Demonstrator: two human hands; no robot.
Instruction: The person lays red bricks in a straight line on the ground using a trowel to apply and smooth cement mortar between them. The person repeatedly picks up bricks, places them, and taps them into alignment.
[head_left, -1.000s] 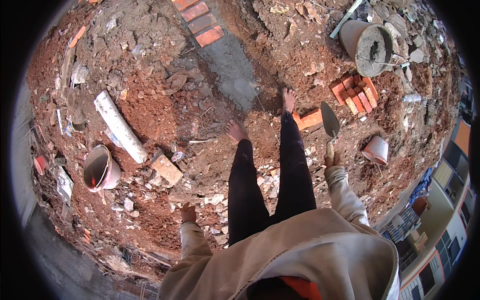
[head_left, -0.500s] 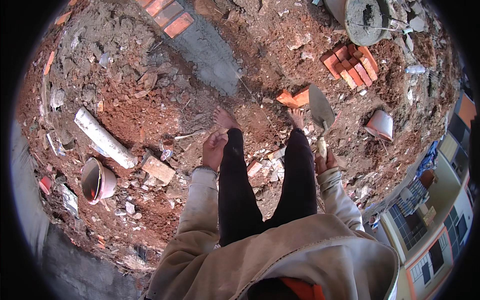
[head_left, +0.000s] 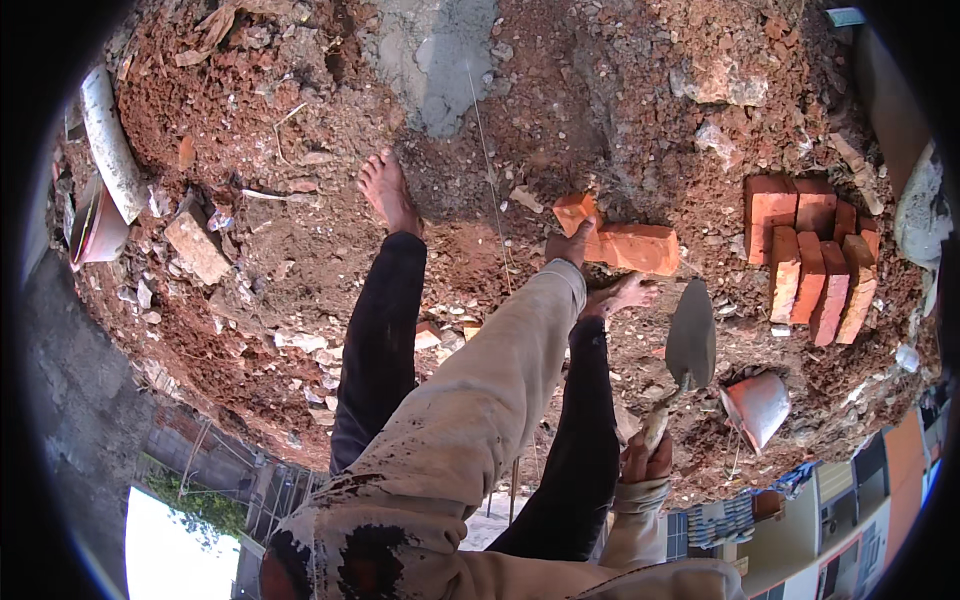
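Note:
I stand barefoot on red soil. My left hand (head_left: 568, 246) reaches down past my legs in a beige sleeve and grips the left end of an orange brick (head_left: 638, 249) lying on the ground by my right foot (head_left: 622, 293). A smaller brick piece (head_left: 575, 209) lies just above that hand. My right hand (head_left: 645, 458) is shut on the wooden handle of a steel trowel (head_left: 691, 338), blade pointing away from me, to the right of my right leg. My left foot (head_left: 386, 190) stands further left.
A stack of several orange bricks (head_left: 812, 262) lies at the right. A tipped white-and-orange pan (head_left: 756, 406) sits beside the trowel. A thin string (head_left: 489, 180) runs across a grey mortar patch (head_left: 440, 60). White pipe (head_left: 106, 140), bucket (head_left: 96, 226) and a pale block (head_left: 195, 247) lie left.
My left arm swung from my left side across my legs down to the orange brick. I bent lower, so the ground looks closer. The trowel stays in my right hand.

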